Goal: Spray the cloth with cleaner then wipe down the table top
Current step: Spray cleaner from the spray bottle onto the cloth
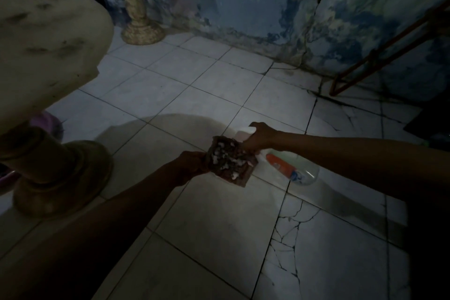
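My left hand [188, 165] holds a small dark reddish cloth [231, 162] by its left edge, spread flat over the floor. White foam flecks cover the cloth's upper face. My right hand [260, 137] grips the white trigger head of a clear spray bottle [295, 170] with an orange label. The bottle is tilted, its nozzle right at the cloth's far right corner. The beige marbled table top [43, 51] juts in at the upper left, on a thick pedestal base [60, 173].
White floor tiles [219, 221] are cracked at the lower right. A second stone pedestal [140, 22] stands by the peeling blue wall. A reddish metal frame [379, 56] leans at the right. Something purple [48, 122] lies under the table.
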